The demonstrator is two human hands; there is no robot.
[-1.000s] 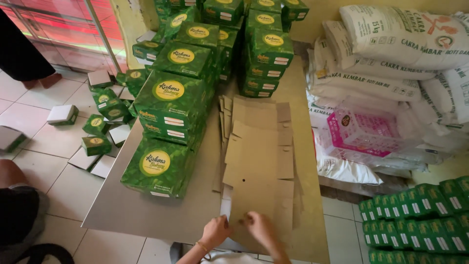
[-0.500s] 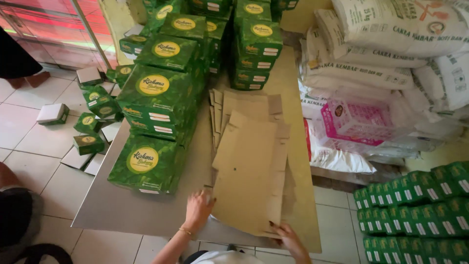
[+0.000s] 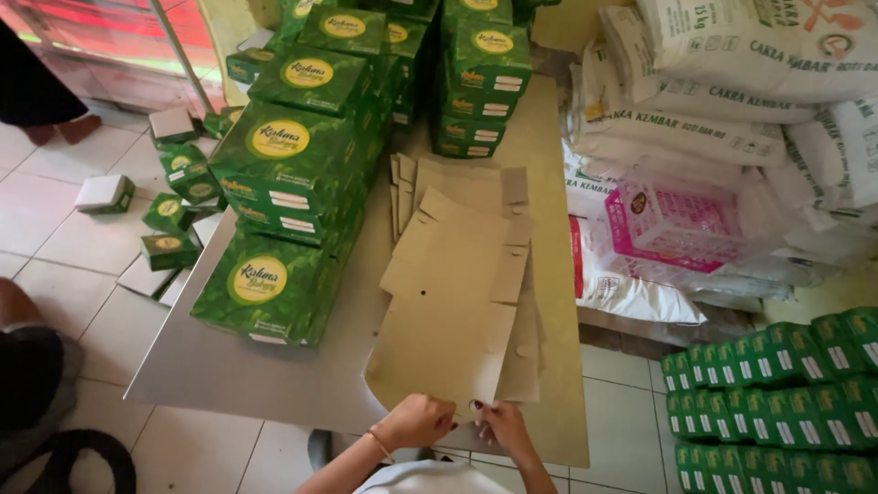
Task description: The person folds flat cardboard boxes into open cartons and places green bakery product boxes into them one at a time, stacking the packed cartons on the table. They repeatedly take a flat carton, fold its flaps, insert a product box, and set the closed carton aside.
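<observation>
A flat brown cardboard box blank [image 3: 453, 302] lies tilted on top of a pile of similar blanks [image 3: 512, 197] on the table [image 3: 229, 375]. My left hand [image 3: 416, 421] and my right hand [image 3: 498, 423] both grip the near edge of that top blank, close together. To the left of the blanks stand stacks of folded green boxes with yellow round labels [image 3: 274, 174].
More green boxes [image 3: 485, 82] are stacked at the table's far end. Small green and white boxes [image 3: 169, 215] lie scattered on the tiled floor at left. White sacks [image 3: 732, 82] are piled at right, above rows of green boxes [image 3: 777, 402]. Another person's leg [image 3: 27, 366] shows at left.
My hands came back together at the near edge of the top blank, which has turned and slid towards me. The camera moved closer to the table.
</observation>
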